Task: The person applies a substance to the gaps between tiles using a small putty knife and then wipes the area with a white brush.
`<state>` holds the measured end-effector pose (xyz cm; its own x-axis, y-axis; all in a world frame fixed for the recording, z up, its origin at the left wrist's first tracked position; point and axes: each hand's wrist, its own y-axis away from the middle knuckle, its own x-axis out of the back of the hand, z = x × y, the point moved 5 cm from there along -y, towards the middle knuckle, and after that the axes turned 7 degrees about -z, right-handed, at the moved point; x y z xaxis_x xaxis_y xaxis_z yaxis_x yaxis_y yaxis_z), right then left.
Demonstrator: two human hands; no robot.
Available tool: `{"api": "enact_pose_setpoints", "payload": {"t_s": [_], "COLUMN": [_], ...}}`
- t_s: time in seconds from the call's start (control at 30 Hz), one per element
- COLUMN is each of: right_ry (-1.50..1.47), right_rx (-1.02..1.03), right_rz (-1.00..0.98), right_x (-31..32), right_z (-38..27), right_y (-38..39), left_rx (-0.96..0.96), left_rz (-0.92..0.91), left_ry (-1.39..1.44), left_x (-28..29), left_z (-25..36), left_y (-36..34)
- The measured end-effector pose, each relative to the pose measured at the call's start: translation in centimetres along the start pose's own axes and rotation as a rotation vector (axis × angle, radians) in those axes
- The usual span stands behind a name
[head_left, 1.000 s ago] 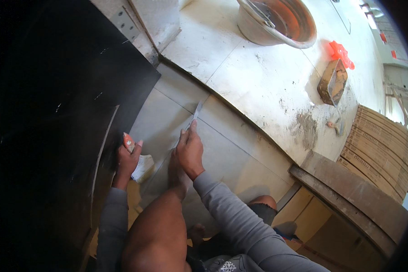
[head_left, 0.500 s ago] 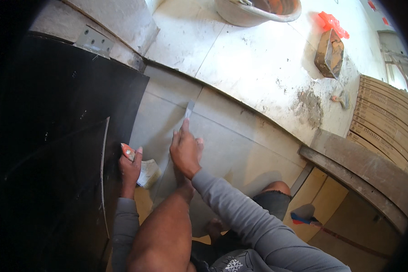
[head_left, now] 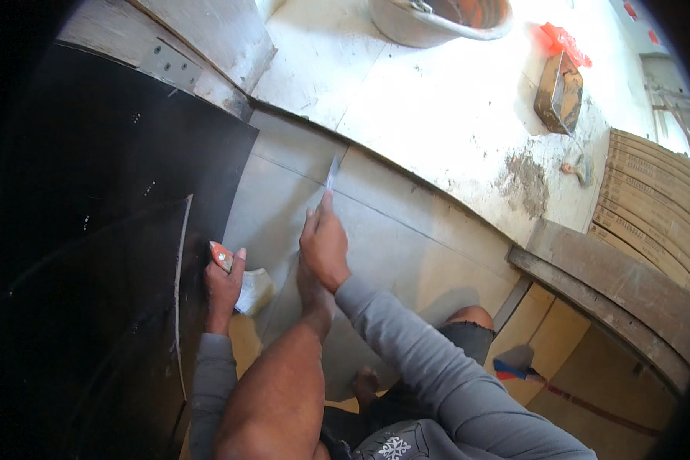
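Observation:
My right hand [head_left: 325,247] is closed around a small flat-bladed scraper [head_left: 332,175], index finger stretched along it. The narrow, motion-blurred blade points away from me, over the joint lines between the grey floor tiles [head_left: 406,245]. To the left, beside a black panel [head_left: 130,207], my left hand [head_left: 224,287] grips a wide paintbrush [head_left: 256,291]. Its orange handle end sticks out above the fingers, and its pale bristles face right, near my bare foot. Part of the brush is hidden by the hand.
Beyond the tiles runs a raised whitish ledge [head_left: 437,100]. On it stand a bucket [head_left: 445,27], a dirty rectangular tin [head_left: 560,93], a red plastic bag [head_left: 563,44] and another brush [head_left: 579,170]. Stacked cardboard boxes [head_left: 640,192] are at right, above a wooden board [head_left: 613,284]; a hinge [head_left: 172,63] sits upper left.
My right hand and the scraper have shifted a little away from me and to the right. My left hand keeps its hold on the paintbrush. The view has moved slightly.

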<state>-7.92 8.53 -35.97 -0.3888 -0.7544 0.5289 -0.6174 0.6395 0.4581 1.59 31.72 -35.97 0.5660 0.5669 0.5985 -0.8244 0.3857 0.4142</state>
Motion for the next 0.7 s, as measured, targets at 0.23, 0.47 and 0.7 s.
{"api": "enact_pose_setpoints", "payload": {"t_s": [0.23, 0.47, 0.7], "right_ry": [0.002, 0.145, 0.302], "right_rx": [0.049, 0.239, -0.125], "right_rz": [-0.092, -0.080, 0.229], "right_x": [2.8, 13.9, 27.3], "right_z": [-0.6, 6.5, 16.9], "right_y": [-0.6, 9.7, 23.3], "left_rx": [-0.095, -0.149, -0.691], "left_rz": [0.000, -0.543, 0.038], "left_ry": [0.061, 0.075, -0.122], "left_x": [0.6, -0.4, -1.3], "left_z": [0.7, 5.4, 19.7], "left_y": [0.2, 1.0, -3.0]}}
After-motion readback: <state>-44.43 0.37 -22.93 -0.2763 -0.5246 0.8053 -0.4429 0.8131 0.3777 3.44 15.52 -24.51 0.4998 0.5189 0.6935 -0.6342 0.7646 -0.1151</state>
